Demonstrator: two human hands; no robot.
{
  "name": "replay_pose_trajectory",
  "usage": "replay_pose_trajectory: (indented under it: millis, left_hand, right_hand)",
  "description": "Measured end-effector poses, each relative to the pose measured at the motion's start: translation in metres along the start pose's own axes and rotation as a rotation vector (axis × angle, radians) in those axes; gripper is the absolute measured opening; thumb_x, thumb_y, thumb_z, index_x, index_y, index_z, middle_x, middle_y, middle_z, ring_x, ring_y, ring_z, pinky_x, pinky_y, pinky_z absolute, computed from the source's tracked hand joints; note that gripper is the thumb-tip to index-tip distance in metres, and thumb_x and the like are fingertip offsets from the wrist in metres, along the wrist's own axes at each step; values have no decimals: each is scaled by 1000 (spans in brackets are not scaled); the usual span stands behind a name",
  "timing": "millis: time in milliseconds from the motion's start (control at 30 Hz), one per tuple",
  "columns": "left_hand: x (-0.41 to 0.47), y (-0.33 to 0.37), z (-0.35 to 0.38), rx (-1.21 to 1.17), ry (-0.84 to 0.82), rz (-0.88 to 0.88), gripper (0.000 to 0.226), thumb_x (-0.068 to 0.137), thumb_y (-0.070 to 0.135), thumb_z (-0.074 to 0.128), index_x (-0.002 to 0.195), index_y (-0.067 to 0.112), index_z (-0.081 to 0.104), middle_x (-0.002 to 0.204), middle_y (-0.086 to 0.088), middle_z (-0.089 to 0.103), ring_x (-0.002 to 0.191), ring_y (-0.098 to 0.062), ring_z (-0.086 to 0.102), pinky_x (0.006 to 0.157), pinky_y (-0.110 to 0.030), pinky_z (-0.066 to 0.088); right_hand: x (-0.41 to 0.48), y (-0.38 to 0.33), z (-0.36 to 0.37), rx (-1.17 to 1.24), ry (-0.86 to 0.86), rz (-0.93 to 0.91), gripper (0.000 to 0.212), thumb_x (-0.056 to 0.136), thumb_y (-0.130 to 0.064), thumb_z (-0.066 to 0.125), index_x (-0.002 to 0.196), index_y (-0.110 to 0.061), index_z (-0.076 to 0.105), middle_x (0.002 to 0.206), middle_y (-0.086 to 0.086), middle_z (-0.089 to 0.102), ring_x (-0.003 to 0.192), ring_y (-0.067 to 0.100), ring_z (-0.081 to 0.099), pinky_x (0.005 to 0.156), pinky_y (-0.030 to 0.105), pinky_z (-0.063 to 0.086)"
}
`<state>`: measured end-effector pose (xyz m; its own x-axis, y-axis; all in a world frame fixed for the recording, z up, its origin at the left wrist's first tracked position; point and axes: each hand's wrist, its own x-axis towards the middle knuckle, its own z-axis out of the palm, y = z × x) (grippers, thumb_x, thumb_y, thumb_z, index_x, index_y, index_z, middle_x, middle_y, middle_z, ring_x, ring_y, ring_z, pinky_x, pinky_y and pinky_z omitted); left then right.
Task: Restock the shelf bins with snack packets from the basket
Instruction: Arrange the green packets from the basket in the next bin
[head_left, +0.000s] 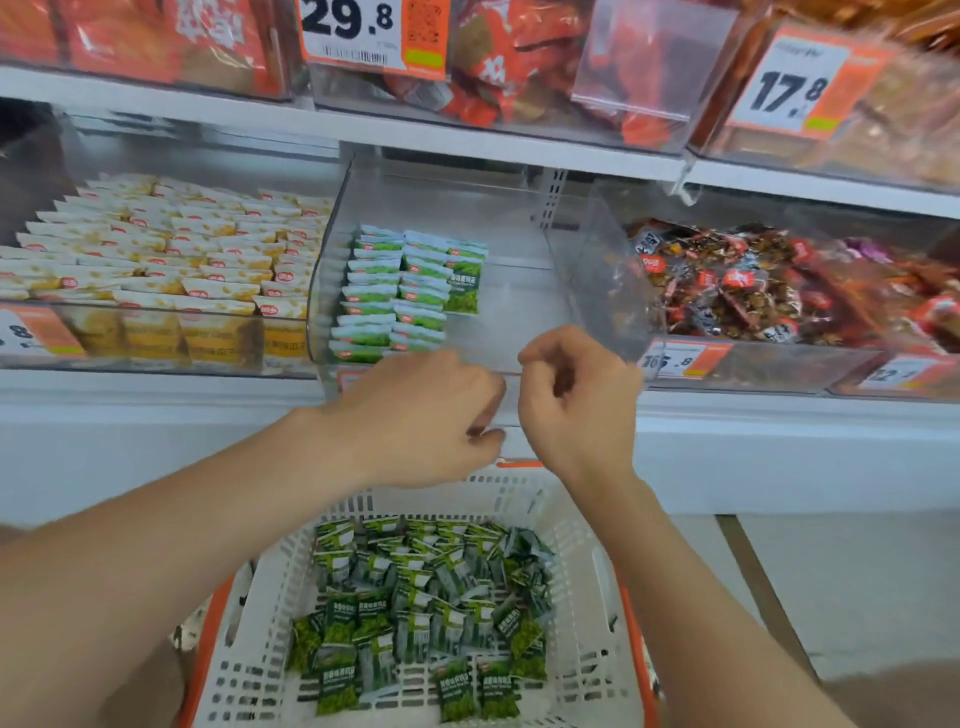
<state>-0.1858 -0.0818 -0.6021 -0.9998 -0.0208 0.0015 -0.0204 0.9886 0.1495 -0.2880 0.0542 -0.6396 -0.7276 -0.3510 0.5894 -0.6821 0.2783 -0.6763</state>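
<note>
Hovering at clear bin (519, 306) over basket (597, 597) of green packets (415, 597); right hand (582, 405) grip clenched empty, left hand (421, 415) grip: cannot tell.

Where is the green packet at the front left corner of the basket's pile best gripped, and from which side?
Pinch the green packet by its near short edge, coming down from above on the person's side. It lies flat at the edge of the pile on the floor of the basket, and that near edge looks uncovered.

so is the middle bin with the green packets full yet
No, the green packets stand in rows only in the left part of the clear middle bin, and its right part is bare.
</note>
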Motion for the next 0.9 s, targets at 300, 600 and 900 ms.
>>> replay_pose_trajectory:
  millis: [300, 600, 900]
  left_hand:
    - [-2, 17, 68, 149, -504, 137, 22, 102, 29, 47, 94, 16, 64, 89, -5, 61, 72, -25, 61, 63, -39, 54]
    - [16, 19, 94, 194, -630, 99, 22, 106, 24, 45, 91, 15, 60, 86, -2, 53, 68, -19, 52, 56, -35, 42]
    - [25, 19, 101, 243, -632, 77, 29, 104, 21, 47, 75, 20, 44, 86, -2, 52, 67, -19, 56, 50, -33, 39]
  right_hand:
    - [-100, 141, 11, -357, -830, 272, 16, 87, -30, 59, 92, -30, 74, 79, -13, 71, 74, 9, 65, 73, 31, 55]
    - [-165, 222, 41, -811, -1253, 91, 22, 93, -5, 55, 109, -19, 61, 113, 5, 57, 91, 29, 59, 70, 36, 49]
    - [-202, 240, 59, -995, -1409, -95, 50, 92, 0, 64, 140, -9, 54, 153, 12, 39, 139, 32, 36, 105, 47, 47]
